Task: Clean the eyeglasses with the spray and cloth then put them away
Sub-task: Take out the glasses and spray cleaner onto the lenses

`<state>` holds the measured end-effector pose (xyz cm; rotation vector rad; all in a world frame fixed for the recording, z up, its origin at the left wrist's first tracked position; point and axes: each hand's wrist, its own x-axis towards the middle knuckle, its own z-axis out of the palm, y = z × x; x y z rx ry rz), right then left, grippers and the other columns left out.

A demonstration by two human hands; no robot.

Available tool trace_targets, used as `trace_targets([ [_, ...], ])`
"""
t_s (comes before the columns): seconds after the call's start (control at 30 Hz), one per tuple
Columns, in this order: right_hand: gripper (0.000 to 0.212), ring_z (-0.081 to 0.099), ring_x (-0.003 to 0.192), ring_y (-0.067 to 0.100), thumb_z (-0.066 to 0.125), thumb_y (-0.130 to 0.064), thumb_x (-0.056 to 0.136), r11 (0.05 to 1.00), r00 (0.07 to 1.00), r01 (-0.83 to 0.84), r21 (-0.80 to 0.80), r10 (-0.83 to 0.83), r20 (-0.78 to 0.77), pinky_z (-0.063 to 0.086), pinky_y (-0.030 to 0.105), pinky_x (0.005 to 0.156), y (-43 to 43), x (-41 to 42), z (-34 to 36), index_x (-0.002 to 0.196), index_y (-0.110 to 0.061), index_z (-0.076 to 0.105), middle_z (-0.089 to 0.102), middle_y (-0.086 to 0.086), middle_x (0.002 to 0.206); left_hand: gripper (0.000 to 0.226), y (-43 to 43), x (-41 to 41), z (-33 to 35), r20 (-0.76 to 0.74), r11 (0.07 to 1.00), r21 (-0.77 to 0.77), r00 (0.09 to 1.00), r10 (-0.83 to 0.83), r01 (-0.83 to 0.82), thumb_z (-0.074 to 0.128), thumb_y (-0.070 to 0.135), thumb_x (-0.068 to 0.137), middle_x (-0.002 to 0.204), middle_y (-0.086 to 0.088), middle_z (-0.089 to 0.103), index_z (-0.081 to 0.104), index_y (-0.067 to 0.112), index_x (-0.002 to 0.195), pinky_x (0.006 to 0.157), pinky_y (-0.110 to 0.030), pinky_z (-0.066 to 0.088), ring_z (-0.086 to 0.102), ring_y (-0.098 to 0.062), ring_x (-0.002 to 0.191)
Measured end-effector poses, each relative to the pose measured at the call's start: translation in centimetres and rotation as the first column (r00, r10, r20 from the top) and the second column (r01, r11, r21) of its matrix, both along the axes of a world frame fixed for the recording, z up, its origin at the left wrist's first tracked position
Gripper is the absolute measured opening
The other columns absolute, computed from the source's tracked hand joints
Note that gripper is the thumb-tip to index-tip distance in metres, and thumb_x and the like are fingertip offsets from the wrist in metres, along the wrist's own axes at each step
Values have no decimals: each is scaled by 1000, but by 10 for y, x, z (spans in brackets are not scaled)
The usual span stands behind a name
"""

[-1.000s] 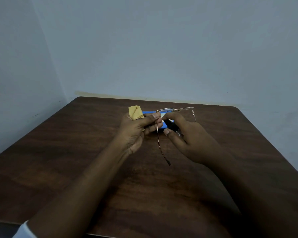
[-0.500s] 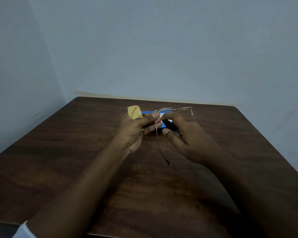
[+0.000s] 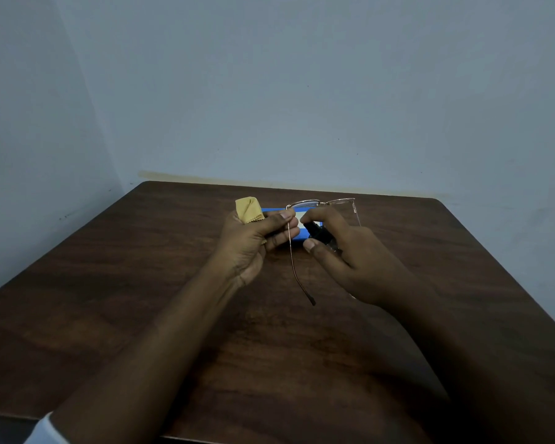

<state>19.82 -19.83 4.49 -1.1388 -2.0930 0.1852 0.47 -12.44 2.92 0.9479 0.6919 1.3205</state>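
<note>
The eyeglasses [image 3: 321, 205] have a thin, pale metal frame with clear lenses and long slim temple arms; the left arm runs from the hinge toward the near side and ends in a dark tip. They are held up above the middle of the dark wooden bench [image 3: 109, 283], lenses on the far side, temple arms open toward the person.

The left hand [image 3: 253, 238] is closed in a narrow grip: thumb and forefinger pinch the frame at its left hinge, and a folded yellow cloth [image 3: 249, 209] with a pinked edge is bunched in the same hand, sticking out above the knuckles on the left.

The right hand [image 3: 350, 254] is wrapped around a small dark spray bottle [image 3: 321, 233], thumb low on its near side and forefinger curled over the top, beside the left lens. The bottle sits just right of the left temple arm, between the two arms of the glasses. The right temple arm passes behind this hand; whether it touches the hand cannot be told.

Behind the hands, a blue case [image 3: 274, 211] with a pale patch lies on the far half of the bench, mostly hidden by the fingers. A white sleeve [image 3: 44, 431] edge shows at the near left corner.
</note>
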Motion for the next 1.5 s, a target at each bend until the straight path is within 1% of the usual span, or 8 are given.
trace_targets([
  [0.2,25,47,50,13,58,-34,106,999,998,-3,-43,5,58,32,17,51,2,5,-2,126,-43,46,48,1,57,38,5,-11,9,-9,999,-8,999,49,-49,74,-12,89,91,-22,77,66,11,60,71,-34,66,79,-28,82],
  [0.33,23,45,50,12,57,-36,106,998,998,-23,-50,26,59,33,17,51,1,3,-2,125,-41,46,50,3,59,13,6,-13,9,18,996,-35,996,82,-81,74,-10,88,99,-26,76,68,-11,99,70,-33,65,80,-28,83],
  [0.6,23,44,50,15,58,-36,106,997,997,-33,-67,38,61,32,21,51,-1,2,-3,126,-40,47,53,3,61,39,7,-13,8,-15,997,-14,997,72,-72,74,-10,89,93,-22,78,74,14,59,73,-34,65,80,-28,85],
  [0.67,23,45,50,16,57,-36,106,997,997,-43,-63,47,60,34,23,51,-1,2,-2,126,-41,47,54,5,62,6,6,-13,8,5,997,-38,997,71,-71,75,-10,88,94,-23,78,75,-5,84,72,-34,65,80,-29,86],
  [0.77,24,45,48,11,57,-36,106,997,997,-63,-49,65,38,33,20,50,1,2,-3,126,-45,45,55,2,65,38,6,-14,8,37,995,-58,996,86,-83,75,-9,88,96,-23,79,61,-24,119,71,-33,65,81,-29,87],
  [0.93,31,57,62,10,50,-49,102,1000,1000,25,-11,-25,14,43,24,59,10,16,-3,132,-49,43,64,-8,78,9,3,-14,12,48,996,-51,995,82,-80,74,-11,88,93,-22,77,67,-9,94,70,-33,65,80,-27,84],
  [1.37,48,47,52,4,49,-16,108,921,773,388,30,-308,-555,45,15,49,45,101,-21,144,-40,32,48,-5,84,27,11,-13,7,60,995,-36,994,92,-90,74,-10,88,96,-22,75,64,-9,113,72,-33,65,80,-25,83],
  [1.5,60,51,59,18,53,-15,109,936,763,344,-79,-327,-558,56,31,54,55,109,-37,154,-42,25,53,11,85,15,12,-13,1,3,993,47,994,107,-107,77,-10,87,92,-21,77,63,-4,84,77,-38,66,80,-30,84],
])
